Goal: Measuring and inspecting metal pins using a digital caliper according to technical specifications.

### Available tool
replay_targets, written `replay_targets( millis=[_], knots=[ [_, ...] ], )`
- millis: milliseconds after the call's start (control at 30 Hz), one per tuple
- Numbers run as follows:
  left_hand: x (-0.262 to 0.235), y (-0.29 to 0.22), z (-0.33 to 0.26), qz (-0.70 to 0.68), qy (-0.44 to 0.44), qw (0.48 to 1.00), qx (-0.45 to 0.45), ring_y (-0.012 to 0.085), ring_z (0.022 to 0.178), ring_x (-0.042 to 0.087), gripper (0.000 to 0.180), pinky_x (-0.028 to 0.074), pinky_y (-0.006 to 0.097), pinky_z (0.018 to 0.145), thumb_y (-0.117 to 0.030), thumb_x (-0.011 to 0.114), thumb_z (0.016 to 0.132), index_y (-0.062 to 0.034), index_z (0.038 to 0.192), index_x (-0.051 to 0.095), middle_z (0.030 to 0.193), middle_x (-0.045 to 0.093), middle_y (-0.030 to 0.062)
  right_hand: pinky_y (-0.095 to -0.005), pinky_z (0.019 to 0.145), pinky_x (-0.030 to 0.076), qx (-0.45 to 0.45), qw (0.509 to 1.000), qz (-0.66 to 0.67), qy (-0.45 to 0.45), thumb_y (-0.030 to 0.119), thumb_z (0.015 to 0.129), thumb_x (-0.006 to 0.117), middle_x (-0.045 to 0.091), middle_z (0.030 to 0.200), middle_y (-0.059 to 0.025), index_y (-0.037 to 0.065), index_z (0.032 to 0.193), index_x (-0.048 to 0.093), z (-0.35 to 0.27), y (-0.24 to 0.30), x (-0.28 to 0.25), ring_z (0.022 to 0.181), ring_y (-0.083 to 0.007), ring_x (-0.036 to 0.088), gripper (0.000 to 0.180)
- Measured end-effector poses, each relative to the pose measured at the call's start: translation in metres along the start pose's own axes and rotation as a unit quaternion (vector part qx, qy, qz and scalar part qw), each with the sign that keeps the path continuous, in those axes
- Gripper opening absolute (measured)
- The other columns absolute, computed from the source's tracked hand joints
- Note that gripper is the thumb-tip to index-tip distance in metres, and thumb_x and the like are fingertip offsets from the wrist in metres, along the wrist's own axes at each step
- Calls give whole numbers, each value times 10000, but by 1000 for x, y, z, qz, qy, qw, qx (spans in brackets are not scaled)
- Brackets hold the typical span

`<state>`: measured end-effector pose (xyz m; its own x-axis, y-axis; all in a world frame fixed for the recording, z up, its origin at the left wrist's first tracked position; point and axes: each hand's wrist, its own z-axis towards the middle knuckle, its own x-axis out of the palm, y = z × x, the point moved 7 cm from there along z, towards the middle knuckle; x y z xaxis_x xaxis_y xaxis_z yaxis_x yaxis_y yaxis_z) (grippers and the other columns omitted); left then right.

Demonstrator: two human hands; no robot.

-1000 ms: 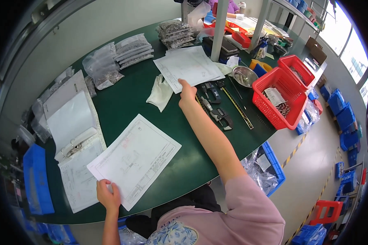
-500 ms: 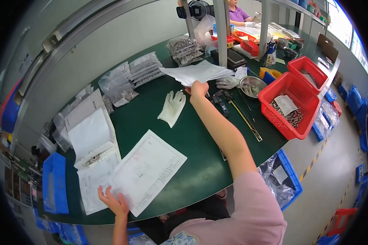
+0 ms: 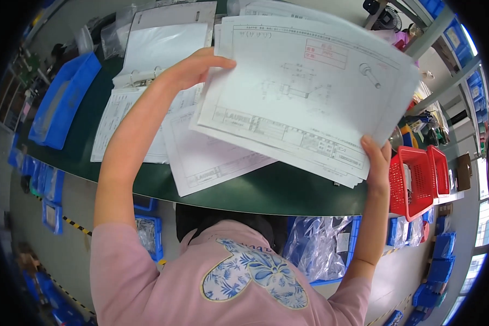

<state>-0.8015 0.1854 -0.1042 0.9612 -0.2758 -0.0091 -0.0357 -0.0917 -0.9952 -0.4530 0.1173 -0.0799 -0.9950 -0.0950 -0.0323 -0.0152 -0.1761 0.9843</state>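
Note:
A stack of printed technical drawings (image 3: 255,98) is held up over the table between both my hands. The top sheet shows a pin-like part and a red stamp. My left hand (image 3: 198,68) grips the stack's left edge, thumb on top. At the lower right corner, my right hand (image 3: 377,160) pinches the sheets. Under the stack, another drawing sheet (image 3: 201,174) lies on the green table (image 3: 320,190), partly covered. An open ring binder (image 3: 165,32) with papers lies just left of it, its metal rings showing.
To the left stands a long blue bin (image 3: 65,103). Red plastic baskets (image 3: 410,185) sit at the table's right edge. Below the front edge, a blue crate (image 3: 320,250) holds clear plastic bags. A metal shelf post (image 3: 437,32) rises at the far right.
The stack came from the far side of the table to in front of me. My left hand, formerly by the loose drawing, now grips it too. The view has shifted.

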Motion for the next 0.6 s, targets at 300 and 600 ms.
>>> replay_targets(
  millis=[300,600],
  knots=[
    [-20,-44,-45,53,-274,910,307,161,822,573,354,461,280,732,-189,632,755,12,1016,502,926,587,101,-234,740,381,-210,967,-145,19,36,810,544,550,892,-28,-33,961,548,22,7,29,820,-89,476,167],
    [-12,21,-62,-18,-262,917,300,122,845,541,302,435,266,751,-129,586,771,0,1028,496,923,579,71,-316,870,367,-119,991,-37,-47,51,632,703,499,1079,-93,-43,1140,424,23,-66,67,995,-181,469,587]
  ],
)
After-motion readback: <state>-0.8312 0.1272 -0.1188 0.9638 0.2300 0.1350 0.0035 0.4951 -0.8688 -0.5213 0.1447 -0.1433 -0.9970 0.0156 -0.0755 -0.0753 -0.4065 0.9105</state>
